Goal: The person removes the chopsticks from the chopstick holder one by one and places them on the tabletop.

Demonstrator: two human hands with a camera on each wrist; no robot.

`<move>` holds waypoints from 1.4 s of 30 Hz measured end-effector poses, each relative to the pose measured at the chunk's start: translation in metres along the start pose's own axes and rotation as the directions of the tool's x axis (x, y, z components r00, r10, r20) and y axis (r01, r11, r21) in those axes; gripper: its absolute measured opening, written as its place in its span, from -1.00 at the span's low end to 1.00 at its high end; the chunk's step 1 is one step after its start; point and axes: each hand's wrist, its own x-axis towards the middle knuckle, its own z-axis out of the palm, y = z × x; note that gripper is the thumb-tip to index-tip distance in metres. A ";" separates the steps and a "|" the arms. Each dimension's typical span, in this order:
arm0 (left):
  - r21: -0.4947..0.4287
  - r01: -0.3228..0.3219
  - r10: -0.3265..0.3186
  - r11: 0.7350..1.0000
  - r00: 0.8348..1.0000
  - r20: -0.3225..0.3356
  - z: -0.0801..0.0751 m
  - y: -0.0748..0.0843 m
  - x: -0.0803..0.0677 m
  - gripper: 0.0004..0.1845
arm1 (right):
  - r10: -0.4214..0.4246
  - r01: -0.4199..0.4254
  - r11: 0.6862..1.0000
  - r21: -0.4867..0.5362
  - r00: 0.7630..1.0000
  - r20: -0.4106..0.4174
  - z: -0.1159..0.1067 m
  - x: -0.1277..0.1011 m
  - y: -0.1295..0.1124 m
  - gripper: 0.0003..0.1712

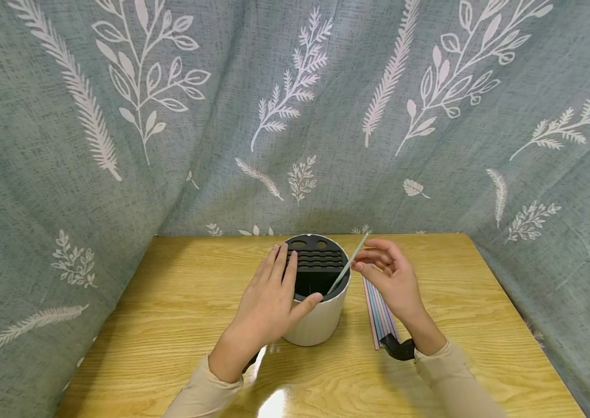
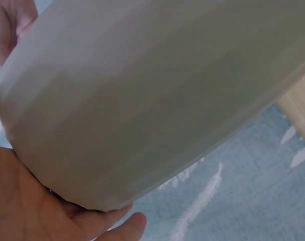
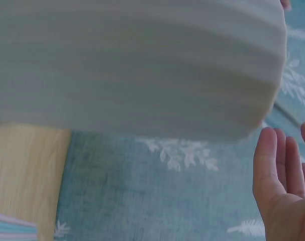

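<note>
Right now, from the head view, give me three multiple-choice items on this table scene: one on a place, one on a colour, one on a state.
1. Where does the bundle of straws lie?
A. on the table right of the holder
B. inside the holder
C. left of the holder

2. What colour is the holder outside?
A. red
B. white
C. blue

3. What is the right hand doing?
A. lying flat on the table
B. pinching a single straw
C. gripping the holder

Answers: 1 A, the bundle rests on the table beside the right wrist. 2 B, its wall is white, its insert black. 3 B, fingers pinch the single straw, whose lower end is in the holder; the left hand grips the holder.
</note>
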 end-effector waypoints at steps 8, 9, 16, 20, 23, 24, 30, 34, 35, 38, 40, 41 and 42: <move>-0.005 0.006 -0.005 1.000 1.000 0.021 0.001 0.001 0.001 0.00 | -0.019 0.018 0.999 -0.030 1.000 -0.015 0.009 -0.002 0.002 -0.51; -0.004 0.007 -0.007 1.000 1.000 0.022 0.001 0.001 0.001 0.00 | -0.019 0.018 0.999 -0.031 1.000 -0.017 0.009 -0.002 0.002 -0.51; -0.009 0.009 -0.009 1.000 1.000 0.016 0.002 0.001 0.000 0.00 | -0.043 0.042 0.999 -0.017 0.999 -0.003 0.010 0.003 0.001 -0.54; -0.009 0.009 -0.008 1.000 1.000 0.015 0.002 0.000 -0.001 0.00 | -0.036 0.036 0.999 -0.002 0.999 0.022 0.011 0.004 0.001 -0.53; -0.006 0.007 -0.007 1.000 1.000 0.019 0.002 0.001 -0.001 0.00 | -0.036 0.036 0.999 0.000 0.999 0.026 0.012 0.002 0.002 -0.52; -0.005 0.008 -0.008 1.000 1.000 0.020 0.002 0.001 -0.001 0.00 | -0.038 0.038 0.999 -0.004 0.999 0.027 0.012 0.002 0.002 -0.52; 0.006 0.008 -0.008 1.000 1.000 0.017 0.003 0.001 -0.001 0.00 | -0.052 0.053 0.998 -0.020 0.998 0.016 0.014 0.001 0.002 -0.52; 0.008 0.004 -0.004 1.000 1.000 0.014 0.002 0.000 0.000 0.00 | -0.083 0.084 0.996 -0.011 0.996 0.011 0.015 0.003 0.001 -0.52; 0.010 0.002 -0.003 1.000 1.000 0.013 0.002 0.000 0.000 0.00 | -0.094 0.094 0.996 -0.008 0.996 0.008 0.015 0.004 0.000 -0.52; 0.010 -0.002 0.002 1.000 1.000 0.008 0.002 0.000 0.000 0.00 | -0.134 0.135 0.990 0.033 0.991 -0.023 0.014 0.010 -0.007 -0.52; 0.005 -0.001 0.001 1.000 1.000 0.010 0.002 0.000 0.000 0.00 | -0.174 0.179 0.979 0.099 0.983 -0.058 0.012 0.017 -0.017 -0.52; 0.002 0.001 -0.001 1.000 1.000 0.010 0.002 -0.001 0.000 0.00 | -0.196 0.206 0.967 0.149 0.977 -0.081 0.010 0.022 -0.023 -0.52; -0.003 0.002 -0.002 1.000 1.000 0.012 0.001 -0.001 0.000 0.00 | -0.221 0.238 0.948 0.210 0.970 -0.103 0.008 0.027 -0.030 -0.52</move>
